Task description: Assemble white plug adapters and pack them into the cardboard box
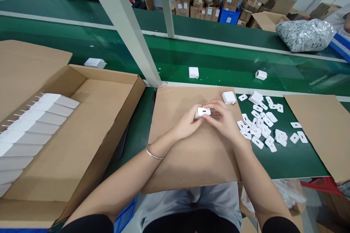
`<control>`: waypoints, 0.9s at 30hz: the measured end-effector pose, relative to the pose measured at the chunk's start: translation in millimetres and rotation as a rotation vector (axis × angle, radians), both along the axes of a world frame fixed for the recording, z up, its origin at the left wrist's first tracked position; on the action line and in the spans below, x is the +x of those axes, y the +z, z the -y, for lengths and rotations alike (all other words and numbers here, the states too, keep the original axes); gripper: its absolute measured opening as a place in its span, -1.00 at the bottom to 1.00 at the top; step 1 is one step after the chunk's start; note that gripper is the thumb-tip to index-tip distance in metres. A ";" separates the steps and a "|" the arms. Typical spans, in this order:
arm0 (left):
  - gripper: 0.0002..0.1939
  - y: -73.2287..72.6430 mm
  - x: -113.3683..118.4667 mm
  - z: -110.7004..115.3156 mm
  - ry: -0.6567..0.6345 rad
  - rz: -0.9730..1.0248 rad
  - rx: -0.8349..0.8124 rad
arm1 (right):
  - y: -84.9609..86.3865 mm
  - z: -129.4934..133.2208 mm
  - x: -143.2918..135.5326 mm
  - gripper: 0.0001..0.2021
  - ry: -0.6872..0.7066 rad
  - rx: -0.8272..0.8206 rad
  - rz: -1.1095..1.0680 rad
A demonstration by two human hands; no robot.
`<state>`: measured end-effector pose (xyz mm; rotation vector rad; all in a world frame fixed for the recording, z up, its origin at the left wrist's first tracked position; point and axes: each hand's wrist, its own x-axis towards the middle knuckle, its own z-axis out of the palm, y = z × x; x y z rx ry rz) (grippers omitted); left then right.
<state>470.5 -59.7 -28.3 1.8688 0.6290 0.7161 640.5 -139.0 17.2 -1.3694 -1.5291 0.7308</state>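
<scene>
Between both hands, above a cardboard sheet (191, 153), is a white charger (201, 112), its face with a dark USB slot turned up toward me. My left hand (188, 122) grips it from the left, fingers and thumb closed on its side. From the right, my right hand (222, 118) pinches the same charger at its face and edge. Another white charger (229, 97) lies just beyond my right hand on the sheet's far right corner. Many small white slotted cover plates (265, 131) are scattered to the right on the green table, with a further charger (256, 98) among them.
An open cardboard box (109, 98) at left holds a row of white chargers (38, 123). Behind the sheet runs a green conveyor belt (169, 58) with single chargers on it. A slanted metal post (128, 25) rises at its near edge. A bag of small parts (306, 34) sits far right.
</scene>
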 end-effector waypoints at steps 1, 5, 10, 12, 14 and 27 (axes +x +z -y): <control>-0.79 1.6 -0.6 0.3 -0.008 0.000 -0.011 | 0.2 0.1 -0.2 -0.81 0.014 -0.005 0.002; -0.79 5.1 -3.2 0.4 -0.028 0.035 -0.010 | -1.1 0.3 -3.7 -0.82 0.040 -0.009 0.020; -0.78 -4.0 -2.6 -0.4 -0.052 0.123 -0.204 | -5.9 -0.2 -9.8 -0.80 -0.029 -0.037 0.004; -0.76 -7.7 -0.8 -0.6 -0.022 0.152 -0.238 | -6.6 -0.2 -11.7 -0.81 -0.050 -0.047 -0.010; -0.70 -9.4 1.4 -0.3 0.035 0.154 -0.212 | -6.3 0.0 -13.2 -0.81 -0.056 -0.037 -0.016; -0.57 -12.5 1.9 8.0 0.237 0.139 -0.057 | -20.3 -9.9 -21.9 -0.64 -0.175 -0.156 -0.326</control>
